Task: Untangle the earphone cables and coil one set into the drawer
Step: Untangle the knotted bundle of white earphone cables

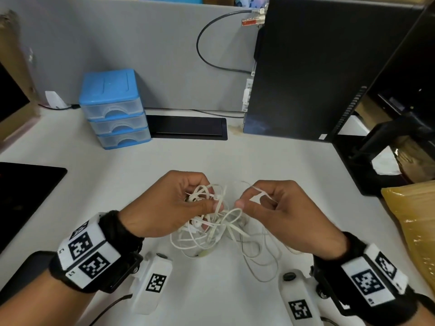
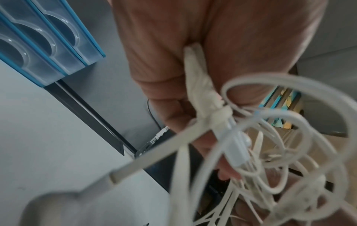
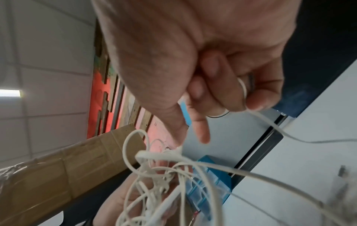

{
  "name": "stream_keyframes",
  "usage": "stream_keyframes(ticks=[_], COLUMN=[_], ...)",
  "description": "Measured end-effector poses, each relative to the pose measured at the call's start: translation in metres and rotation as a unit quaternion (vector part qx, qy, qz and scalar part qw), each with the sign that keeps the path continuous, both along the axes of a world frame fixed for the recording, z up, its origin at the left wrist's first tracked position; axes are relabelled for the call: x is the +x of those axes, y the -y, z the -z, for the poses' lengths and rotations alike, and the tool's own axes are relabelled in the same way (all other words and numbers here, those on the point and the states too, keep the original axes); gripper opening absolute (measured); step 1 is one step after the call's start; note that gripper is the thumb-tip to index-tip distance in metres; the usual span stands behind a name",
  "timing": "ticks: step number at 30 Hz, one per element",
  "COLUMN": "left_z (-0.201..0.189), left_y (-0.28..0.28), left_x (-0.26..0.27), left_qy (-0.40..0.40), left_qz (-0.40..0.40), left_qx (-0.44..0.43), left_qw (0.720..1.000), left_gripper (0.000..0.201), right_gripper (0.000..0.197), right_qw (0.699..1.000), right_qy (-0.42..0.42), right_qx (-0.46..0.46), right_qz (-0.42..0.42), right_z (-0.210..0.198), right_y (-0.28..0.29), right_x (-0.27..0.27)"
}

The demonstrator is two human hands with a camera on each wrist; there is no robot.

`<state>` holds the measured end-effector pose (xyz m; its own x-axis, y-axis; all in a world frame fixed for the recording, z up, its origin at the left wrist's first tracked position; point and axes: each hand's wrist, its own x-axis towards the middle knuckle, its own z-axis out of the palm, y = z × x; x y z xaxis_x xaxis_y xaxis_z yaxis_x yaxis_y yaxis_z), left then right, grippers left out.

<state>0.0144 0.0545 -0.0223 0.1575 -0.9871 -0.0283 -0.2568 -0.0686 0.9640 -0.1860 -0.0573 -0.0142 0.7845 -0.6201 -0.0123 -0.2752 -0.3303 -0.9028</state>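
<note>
A tangle of white earphone cables (image 1: pixel 219 227) hangs between my hands above the white desk (image 1: pixel 270 156). My left hand (image 1: pixel 188 198) grips the knotted bunch (image 2: pixel 216 116) with curled fingers and thumb. My right hand (image 1: pixel 254 198) pinches a single flat white strand (image 1: pixel 261 192) pulled out to the right; the same strand (image 3: pixel 244 90) runs under its curled fingers. Loose loops (image 1: pixel 256 257) trail onto the desk below. The blue three-drawer unit (image 1: pixel 115 109) stands at the back left, all drawers closed.
A black computer tower (image 1: pixel 313 67) stands at the back right, a black cable-slot cover (image 1: pixel 188 127) beside the drawers. A dark pad (image 1: pixel 26 191) lies left, a yellow padded bag (image 1: pixel 414 227) right. Two white tagged devices (image 1: pixel 153 281) lie near the front edge.
</note>
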Motion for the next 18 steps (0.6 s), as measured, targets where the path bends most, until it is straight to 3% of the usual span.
stream_keyframes(ticks=[5,9,13,15,18], left_z=[-0.001,-0.003,-0.004,-0.005,-0.005], left_y=[-0.001,0.000,-0.001,-0.001,-0.002], left_x=[-0.005,-0.008,-0.011,-0.012,-0.012], left_qy=[-0.019,-0.005,0.013,0.006,-0.001], left_qz=[0.006,-0.012,-0.007,-0.007,-0.005], left_qx=[0.003,-0.001,0.013,0.016,0.018], left_qw=[1.000,1.000,1.000,1.000,1.000], left_gripper=[0.014,0.010,0.011,0.012,0.016], right_gripper=[0.015,0.009,0.013,0.005,0.010], right_qw=[0.989,0.987,0.994,0.992,0.989], right_qy=[0.068,0.113,0.094,0.093,0.108], right_qx=[0.133,0.113,0.055,0.084,0.097], right_qz=[-0.004,0.002,0.015,-0.008,-0.020], right_z=[0.005,0.014,0.018,0.016,0.014], right_y=[-0.009,-0.013,-0.014,-0.018,-0.024], right_x=[0.008,0.012,0.010,0.011,0.014])
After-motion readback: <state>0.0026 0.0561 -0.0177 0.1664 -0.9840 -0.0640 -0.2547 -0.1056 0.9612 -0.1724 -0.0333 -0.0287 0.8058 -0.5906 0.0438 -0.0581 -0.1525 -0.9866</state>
